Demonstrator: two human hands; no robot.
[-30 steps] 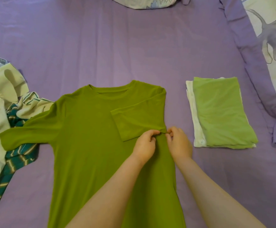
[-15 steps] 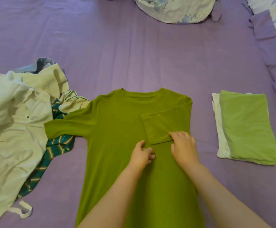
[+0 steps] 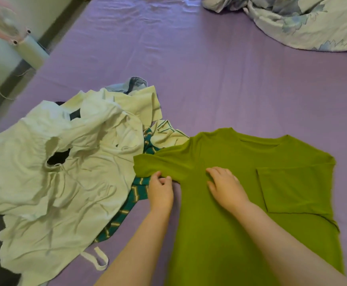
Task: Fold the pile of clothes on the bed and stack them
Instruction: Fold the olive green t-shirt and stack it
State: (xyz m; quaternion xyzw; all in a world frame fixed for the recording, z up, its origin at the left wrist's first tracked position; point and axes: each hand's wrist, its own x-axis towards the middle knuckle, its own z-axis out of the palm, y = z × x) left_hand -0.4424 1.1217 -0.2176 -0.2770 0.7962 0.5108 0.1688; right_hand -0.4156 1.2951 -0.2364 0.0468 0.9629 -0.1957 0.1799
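At the near edge of the purple bed (image 3: 209, 79), a green T-shirt (image 3: 230, 234) is being folded. It is spread flat at 5 o'clock, its right sleeve already laid across the chest. The hem of the outstretched left sleeve is pinched by the left hand (image 3: 161, 191), while the right hand (image 3: 226, 185) is pressed on the chest with fingers spread. The sleeve fold appears to be the step in hand; a matching inward fold is judged to be called for next. At 9 o'clock, the unfolded pile of clothes (image 3: 54, 172) is heaped, touching the sleeve. At 1 o'clock, a floral duvet (image 3: 302, 23) is bunched.
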